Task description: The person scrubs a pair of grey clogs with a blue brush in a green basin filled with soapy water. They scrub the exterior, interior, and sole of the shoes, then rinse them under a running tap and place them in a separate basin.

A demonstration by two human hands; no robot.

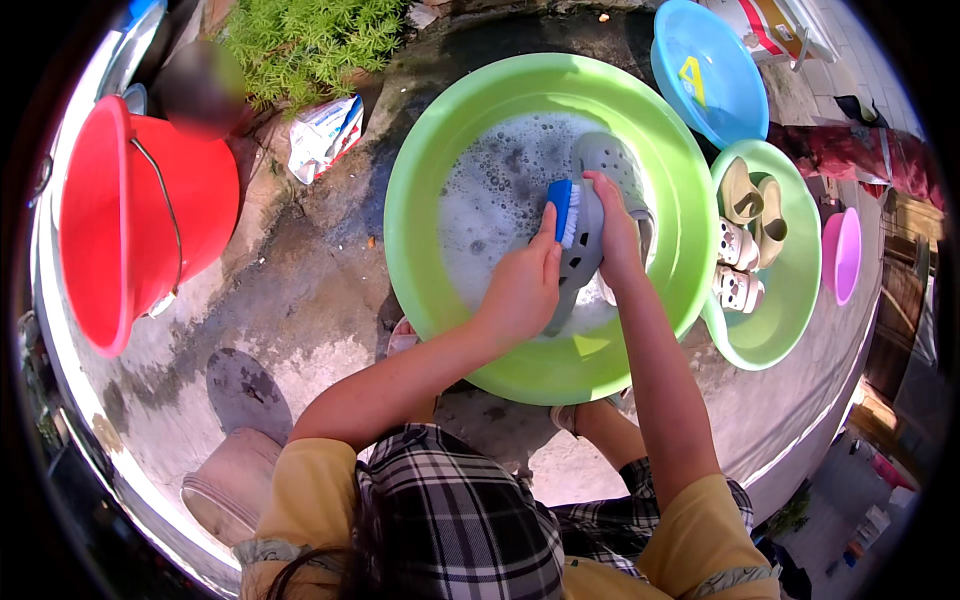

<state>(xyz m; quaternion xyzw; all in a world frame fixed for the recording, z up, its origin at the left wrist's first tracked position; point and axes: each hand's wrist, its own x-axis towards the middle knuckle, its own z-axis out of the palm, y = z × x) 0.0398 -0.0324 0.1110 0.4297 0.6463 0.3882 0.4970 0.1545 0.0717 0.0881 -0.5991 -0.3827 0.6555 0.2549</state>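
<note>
In front of me stands a large lime-green basin (420, 150) of foamy water. My left hand (522, 290) is closed around a blue scrubbing brush (561, 205), whose white bristles press against the side of a grey clog (578, 265). My right hand (618, 235) grips that clog from its other side and keeps it tilted over the water, with the fingers partly hidden. Behind it, another grey clog (608, 160) with round holes rests in the basin near the far right wall.
At left is a red bucket (155, 220) with a wire handle. Right of the basin sits a pale green tub (745, 347) holding olive clogs (771, 222) and white clogs (738, 290). Beyond are a blue basin (720, 75) and a pink basin (846, 255). A crumpled packet (325, 140) lies near the plants (310, 45).
</note>
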